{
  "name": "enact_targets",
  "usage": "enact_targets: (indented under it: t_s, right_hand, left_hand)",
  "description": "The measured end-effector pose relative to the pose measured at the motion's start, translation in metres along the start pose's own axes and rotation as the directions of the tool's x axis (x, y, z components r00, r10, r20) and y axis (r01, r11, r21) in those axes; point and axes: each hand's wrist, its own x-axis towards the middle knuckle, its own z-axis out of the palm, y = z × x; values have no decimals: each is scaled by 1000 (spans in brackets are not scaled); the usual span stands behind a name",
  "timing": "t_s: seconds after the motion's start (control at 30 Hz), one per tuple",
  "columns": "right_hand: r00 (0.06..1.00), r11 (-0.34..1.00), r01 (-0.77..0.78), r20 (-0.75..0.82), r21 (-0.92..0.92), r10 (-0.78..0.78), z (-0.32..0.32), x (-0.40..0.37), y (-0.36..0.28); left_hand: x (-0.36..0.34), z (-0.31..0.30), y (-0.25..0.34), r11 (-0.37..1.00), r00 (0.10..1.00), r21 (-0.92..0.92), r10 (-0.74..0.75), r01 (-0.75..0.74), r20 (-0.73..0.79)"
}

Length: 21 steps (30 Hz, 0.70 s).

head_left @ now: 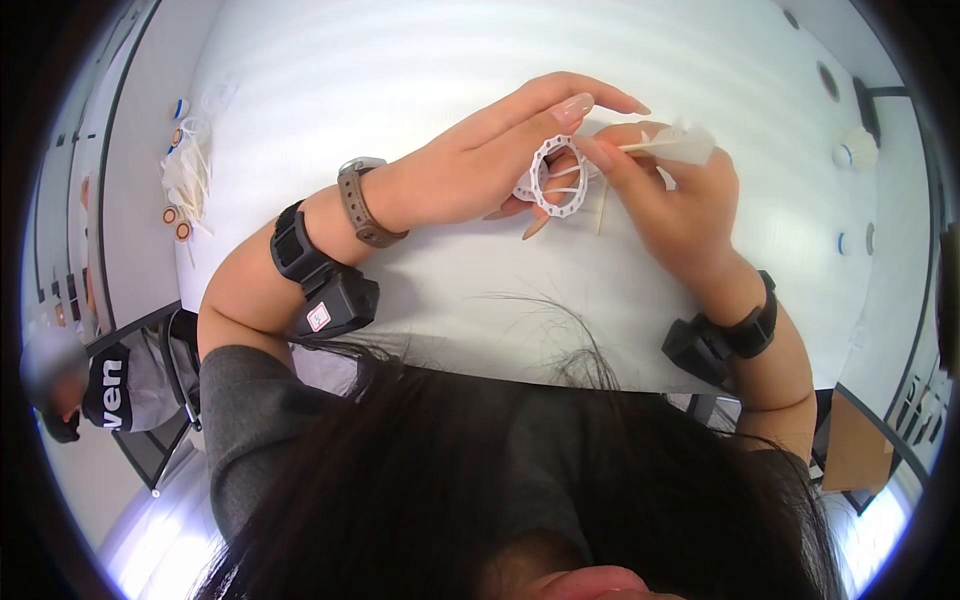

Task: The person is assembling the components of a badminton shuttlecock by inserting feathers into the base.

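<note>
My left hand (500,150) is curled round a white plastic ring frame (540,188) with small holes along its rim, the round opening turned toward me. Pinched between thumb and fingers of my right hand (685,200) is a white feather (685,145), its shaft pointing left toward the ring. The right fingertips are right at the ring's upper right edge. A thin pale stick shows below the hands, just right of the ring. Part of the frame is hidden behind my left fingers.
On the table's left lie a pile of white feathers (185,180) and several small cork pieces (182,231). A shuttlecock (856,150) rests at the right, with a blue-and-white piece (842,243) nearer me. Another person (130,385) sits beyond the left partition (145,170).
</note>
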Motion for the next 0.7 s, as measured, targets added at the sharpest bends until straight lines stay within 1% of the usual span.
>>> enact_targets:
  t_s: [0.03,0.07,0.2,0.27,0.3,0.37,0.4,0.5,0.57,0.63,0.67,0.7]
  right_hand:
    - [999,1000,-8,31,-23,9,-1,0,-2]
    - [1000,1000,7,22,-7,-7,0,-1,0]
    - [995,997,74,-67,27,-72,6,1,5]
    - [993,994,84,-94,65,-78,8,-1,7]
    - [996,995,57,-73,82,-51,7,-1,8]
    - [1000,994,-2,-31,112,6,5,-1,8]
    - [997,987,-72,-31,143,77,5,-3,6]
    - [989,983,-138,-34,124,143,0,-2,5]
    - [979,968,-176,-67,179,191,2,-2,7]
    - [971,952,-208,-67,223,228,2,-2,7]
    - [963,938,-247,-42,244,265,1,-4,10]
    - [966,936,-236,-39,261,254,0,-5,12]
  left_hand:
    - [0,0,-2,1000,1000,1,1,-1,-6]
    - [0,0,-4,1000,1000,2,2,-2,-13]
    - [0,-1,-4,1000,1000,6,20,-20,-19]
    - [0,-2,2,1000,1000,-6,-11,11,8]
    - [-1,-2,4,1000,999,-12,-28,28,23]
    - [-1,-1,1,999,999,37,-12,14,-48]
    - [0,0,-1,998,997,61,-2,7,-83]
    - [2,1,2,996,993,90,32,-21,-115]
    - [1,-2,3,997,995,72,24,-17,-96]
    - [1,-2,4,998,995,63,27,-21,-93]
    - [2,-1,3,998,994,64,31,-25,-100]
    - [1,0,3,997,994,67,35,-28,-108]
